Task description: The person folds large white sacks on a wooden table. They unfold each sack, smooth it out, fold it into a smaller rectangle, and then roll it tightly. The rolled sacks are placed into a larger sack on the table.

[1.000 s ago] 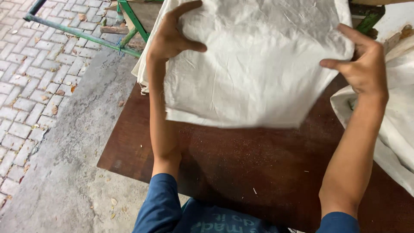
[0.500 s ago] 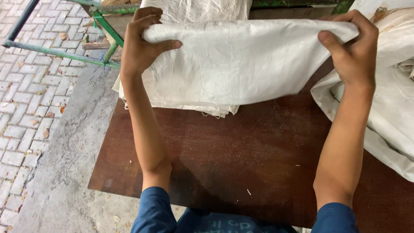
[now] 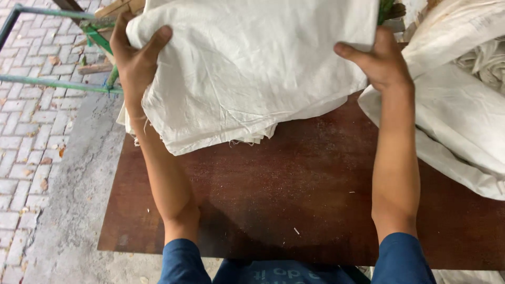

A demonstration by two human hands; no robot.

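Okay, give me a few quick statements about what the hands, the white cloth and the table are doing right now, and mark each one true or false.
1. Both hands grip the white woven sack. True: the left hand holds its left edge and the right hand its right edge.
2. The table is dark brown. True.
3. The sack lies spread flat on the table. False: it is bunched and folded between the hands.
4. More white sacks lie on the person's left. False: they lie on the right.
5. The ground beside the table is paved with bricks. True.
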